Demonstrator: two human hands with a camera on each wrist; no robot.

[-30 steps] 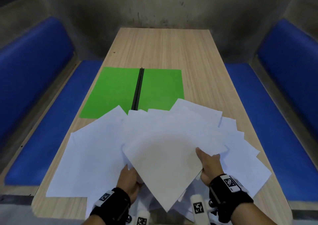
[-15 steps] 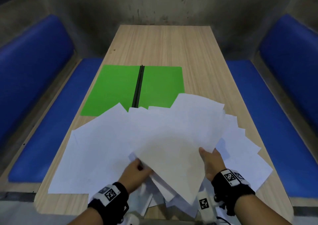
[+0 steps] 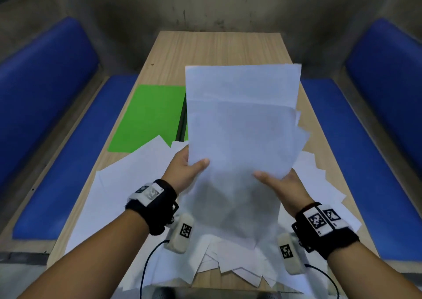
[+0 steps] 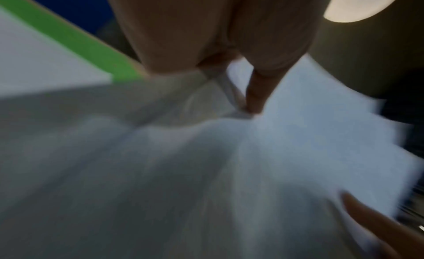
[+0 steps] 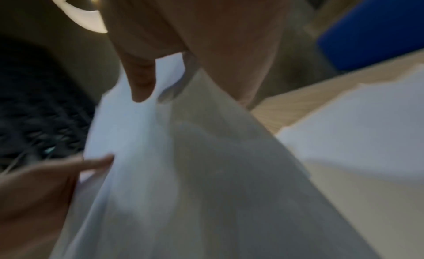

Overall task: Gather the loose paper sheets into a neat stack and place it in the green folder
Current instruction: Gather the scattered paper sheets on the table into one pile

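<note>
Gripping raised paper sheets (image 3: pixel 242 125), left hand (image 3: pixel 185 173), right hand (image 3: pixel 283 184)

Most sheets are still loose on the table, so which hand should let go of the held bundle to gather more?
Probably the left hand. The larger spread of loose sheets lies on its side, below the green folder, while the right hand can keep gripping the held bundle.

Matt white paper sheets (image 3: pixel 242 120), a matt green folder (image 3: pixel 148 118), possibly card, on a wood-grain table (image 3: pixel 219 47).
</note>
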